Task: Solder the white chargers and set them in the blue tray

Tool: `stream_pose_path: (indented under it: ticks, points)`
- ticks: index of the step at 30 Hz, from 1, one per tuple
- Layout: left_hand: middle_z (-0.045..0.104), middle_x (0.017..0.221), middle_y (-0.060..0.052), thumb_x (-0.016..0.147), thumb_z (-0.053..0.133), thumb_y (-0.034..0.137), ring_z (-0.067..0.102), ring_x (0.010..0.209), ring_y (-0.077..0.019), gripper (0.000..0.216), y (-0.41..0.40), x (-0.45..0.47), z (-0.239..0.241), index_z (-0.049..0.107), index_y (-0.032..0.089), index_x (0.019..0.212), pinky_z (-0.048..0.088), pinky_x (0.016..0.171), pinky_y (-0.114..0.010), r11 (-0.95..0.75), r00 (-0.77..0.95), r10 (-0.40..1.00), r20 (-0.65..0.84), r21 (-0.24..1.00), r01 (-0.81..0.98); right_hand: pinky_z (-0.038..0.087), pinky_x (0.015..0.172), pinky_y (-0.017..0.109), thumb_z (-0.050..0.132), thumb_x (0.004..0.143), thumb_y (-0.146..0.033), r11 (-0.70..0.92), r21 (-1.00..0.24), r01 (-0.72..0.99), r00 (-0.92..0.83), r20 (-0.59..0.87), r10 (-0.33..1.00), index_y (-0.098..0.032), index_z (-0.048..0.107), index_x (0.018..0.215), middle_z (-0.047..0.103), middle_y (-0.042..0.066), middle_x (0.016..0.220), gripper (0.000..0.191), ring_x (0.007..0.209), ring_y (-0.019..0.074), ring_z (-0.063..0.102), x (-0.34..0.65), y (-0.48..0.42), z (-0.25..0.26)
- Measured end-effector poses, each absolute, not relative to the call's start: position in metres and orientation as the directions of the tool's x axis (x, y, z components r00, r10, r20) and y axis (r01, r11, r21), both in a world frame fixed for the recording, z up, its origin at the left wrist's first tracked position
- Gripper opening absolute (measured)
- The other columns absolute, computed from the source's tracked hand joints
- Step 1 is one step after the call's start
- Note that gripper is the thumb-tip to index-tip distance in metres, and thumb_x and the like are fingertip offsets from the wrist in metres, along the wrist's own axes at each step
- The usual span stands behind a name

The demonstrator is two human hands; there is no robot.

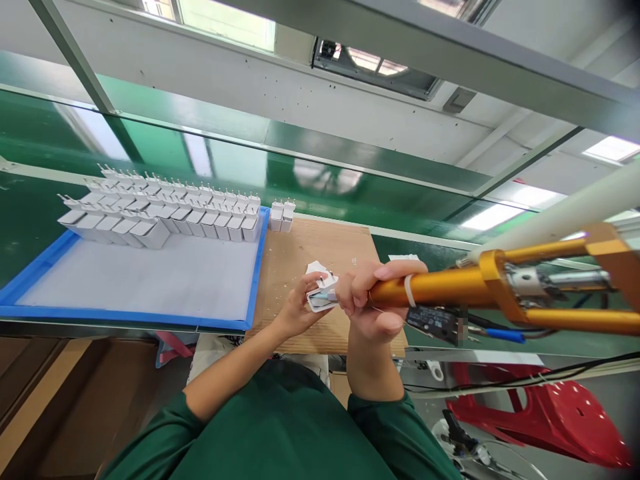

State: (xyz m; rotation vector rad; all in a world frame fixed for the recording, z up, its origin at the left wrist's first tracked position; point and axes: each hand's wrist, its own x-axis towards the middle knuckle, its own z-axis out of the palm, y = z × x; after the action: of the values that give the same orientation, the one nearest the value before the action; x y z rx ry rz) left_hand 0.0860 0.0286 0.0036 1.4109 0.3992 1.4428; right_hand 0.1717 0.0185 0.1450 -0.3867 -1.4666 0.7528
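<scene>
My left hand (299, 308) grips a white plug adapter housing (316, 305) with metal prongs, held above the cardboard sheet (290, 267). In my right hand (377, 297) is an orange power screwdriver (445, 290), lying nearly level with its tip pointing left. That tip meets the adapter, though my fingers partly hide the contact. A black switch (433, 323) with wires is fixed along the tool's underside. Just beyond the left hand, a white piece (316, 267) shows behind the adapter.
On the left, a blue-rimmed tray (150, 283) carries rows of white plug adapters (200, 220), prongs up. A few more adapters (283, 217) stand at the cardboard's back edge. Metal rails cross above the green bench. A red stool (545, 407) is on the floor at right.
</scene>
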Motion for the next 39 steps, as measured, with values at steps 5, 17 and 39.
stream_pose_path:
  ticks: [5, 17, 39]
  points:
    - [0.073, 0.103, -0.006, 0.088, 0.072, 0.04, 0.071, 0.103, -0.0226, 0.055, 0.0274, 0.0841, 0.007, 0.041, 0.024, 0.129, 0.055, 0.088, -0.036, -0.355, 0.249, 0.844, 0.476, 0.842, -0.407, 0.037, 0.032, 0.022, 0.072, 0.08, -0.056, 0.725, -0.642, -0.249, -0.066, 0.758, 0.649, -0.033, 0.06, 0.106, 0.047, -0.01, 0.059, 0.037, 0.033, 0.0068, 0.039, 0.1726, 0.0195, 0.1456]
    - [0.073, 0.107, -0.008, 0.086, 0.074, 0.041, 0.071, 0.098, -0.0208, 0.056, 0.0254, 0.0837, 0.0076, 0.041, 0.024, 0.128, 0.054, 0.085, -0.033, -0.315, 0.256, 0.862, 0.438, 0.858, -0.407, 0.038, 0.032, 0.022, 0.071, 0.081, -0.057, 0.73, -0.642, -0.236, -0.066, 0.76, 0.647, -0.033, 0.059, 0.106, 0.047, -0.01, 0.058, 0.037, 0.033, 0.007, 0.038, 0.1739, 0.0195, 0.147]
    - [0.071, 0.102, -0.007, 0.083, 0.076, 0.047, 0.069, 0.094, -0.0196, 0.061, 0.0216, 0.083, 0.007, 0.042, 0.024, 0.128, 0.053, 0.084, -0.031, -0.219, 0.278, 0.889, 0.363, 0.872, -0.439, 0.036, 0.031, 0.023, 0.072, 0.078, -0.06, 0.736, -0.643, -0.21, -0.036, 0.758, 0.652, -0.033, 0.057, 0.105, 0.046, -0.009, 0.057, 0.04, 0.033, 0.0067, 0.035, 0.1749, 0.0199, 0.1428]
